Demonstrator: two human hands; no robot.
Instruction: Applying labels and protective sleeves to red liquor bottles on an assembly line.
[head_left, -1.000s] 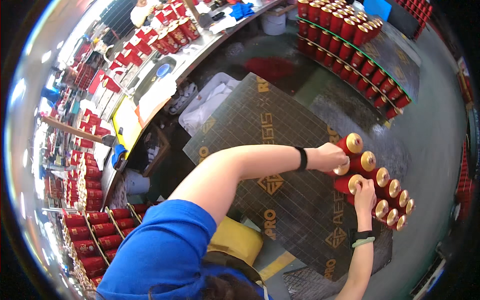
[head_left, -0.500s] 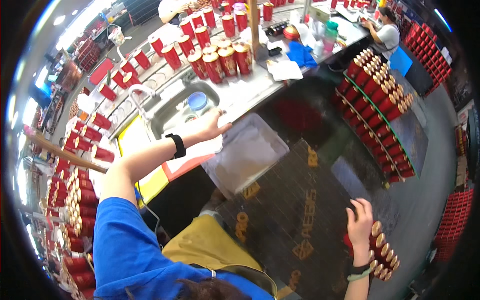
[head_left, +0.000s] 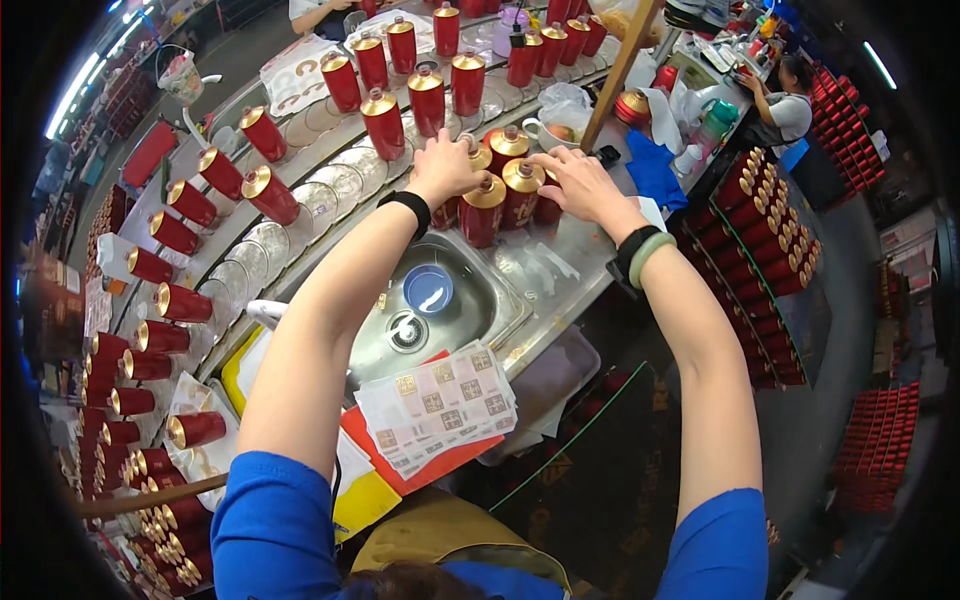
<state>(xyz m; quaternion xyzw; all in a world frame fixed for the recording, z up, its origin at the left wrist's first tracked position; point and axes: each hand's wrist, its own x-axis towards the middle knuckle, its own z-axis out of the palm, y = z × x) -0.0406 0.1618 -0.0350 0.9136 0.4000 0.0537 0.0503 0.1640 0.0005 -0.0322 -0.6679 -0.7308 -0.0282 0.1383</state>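
Several red bottles with gold tops point(head_left: 518, 185) stand packed together on the metal counter beyond the sink. My left hand point(head_left: 445, 170) curls over the left side of this group, its fingers at a bottle top. From the right side my right hand point(head_left: 582, 185) reaches in, fingers bent round the bottles' shoulders. Both hands touch the group, which stands upright between them; the fingertips are partly hidden by the tops. Near my body lie sheets with gold square stickers point(head_left: 435, 400) on a red board point(head_left: 450, 462).
A steel sink point(head_left: 470, 290) holds a blue bowl point(head_left: 428, 288). Single red bottles point(head_left: 425, 100) stand along a conveyor of round clear discs point(head_left: 265, 250). A wooden post point(head_left: 620, 75) rises right of my hands. A rack of bottles point(head_left: 755, 260) and a person point(head_left: 785, 110) are at the right.
My right hand has come up from the low right to the bottles on the counter. My left hand has moved from beside the sink to them. The view has swung toward the counter.
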